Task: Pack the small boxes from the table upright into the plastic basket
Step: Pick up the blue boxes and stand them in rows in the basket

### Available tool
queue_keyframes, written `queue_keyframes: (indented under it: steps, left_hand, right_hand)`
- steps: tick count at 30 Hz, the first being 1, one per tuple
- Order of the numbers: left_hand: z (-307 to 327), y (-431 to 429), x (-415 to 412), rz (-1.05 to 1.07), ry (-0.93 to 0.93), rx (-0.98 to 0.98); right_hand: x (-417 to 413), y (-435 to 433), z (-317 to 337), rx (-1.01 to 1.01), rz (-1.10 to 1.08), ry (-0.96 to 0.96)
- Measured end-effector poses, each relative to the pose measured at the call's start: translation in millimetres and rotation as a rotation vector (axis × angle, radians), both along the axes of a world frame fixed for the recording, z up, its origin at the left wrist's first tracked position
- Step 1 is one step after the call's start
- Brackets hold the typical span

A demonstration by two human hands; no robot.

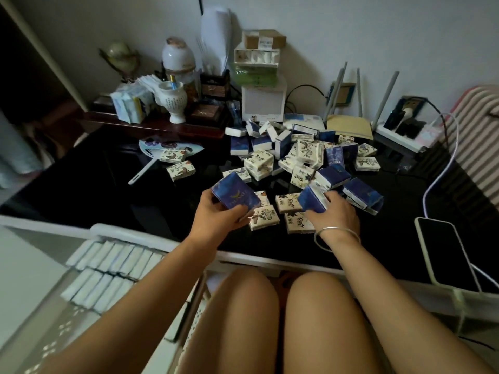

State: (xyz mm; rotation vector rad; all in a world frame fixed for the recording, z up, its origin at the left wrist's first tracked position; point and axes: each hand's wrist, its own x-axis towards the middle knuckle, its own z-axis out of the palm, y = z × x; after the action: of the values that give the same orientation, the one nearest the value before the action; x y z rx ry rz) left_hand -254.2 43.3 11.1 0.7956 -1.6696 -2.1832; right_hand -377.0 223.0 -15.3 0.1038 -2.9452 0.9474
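**Two hands, a blue box in each**

The left hand (216,215) holds a blue box (234,194) a little above the table. Its fingers and thumb are curled round the lower end of the box, and the rest sticks up and leans away. The right hand (336,214) grips a second blue box (313,199). Its fingers are curled over the top of that box, low down among the loose boxes. A thin silver bangle (337,234) sits on that wrist.

Down at the left, below the table edge, is the white plastic basket (108,228). Two rows of packed boxes (116,261) stand in it, side by side and touching.

The table (94,190) is black and shiny. On its left lies a fan (151,155) with a white handle, and two cream boxes lie just beside it. In the middle is a big messy pile of boxes (294,157), lying every way and on top of each other. The pile reaches up to both hands. At the back, by the pale wall, stand a white vase (175,102), some stacked cartons and a router (348,122) with tall sticks. On the right, near the table edge, lies a phone (445,255) with a dark screen, and a white cable runs past it.

The boxes are small and flat. Some are dark blue with white sides. Others are cream with dark ink drawings. In the basket only their white edges show.
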Motion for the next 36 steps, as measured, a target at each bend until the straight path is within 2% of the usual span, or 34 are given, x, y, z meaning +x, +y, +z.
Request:
queue_keyframes:
  steps: [6, 8, 13, 16, 18, 21, 30, 36]
  left_hand:
    - [9, -25, 63, 0.153, 0.02, -0.058]
    - [15, -41, 88, 0.199, 0.022, -0.127]
    - [9, -106, 172, 0.34, -0.061, -0.34]
    - [-9, -138, 217, 0.548, -0.256, -0.545]
    - [-22, -149, 239, 0.651, -0.394, -0.682]
    - [-47, -156, 248, 0.645, -0.514, -0.807]
    - [-76, -161, 229, 0.504, -0.525, -0.82]
    - [-86, -154, 227, 0.438, -0.522, -0.684]
  right_hand:
    - [56, -74, 36, -0.491, 0.276, -0.22]
    - [80, -99, 43, -0.568, 0.409, -0.274]
    - [126, -152, 53, -0.512, 0.627, -0.324]
    - [142, -178, 56, -0.605, 0.626, -0.458]
    - [152, -195, 56, -0.618, 0.67, -0.475]
    - [161, -216, 51, -0.571, 0.748, -0.434]
    - [173, -257, 30, -0.526, 0.846, -0.317]
    - [178, -278, 26, -0.491, 0.924, -0.226]
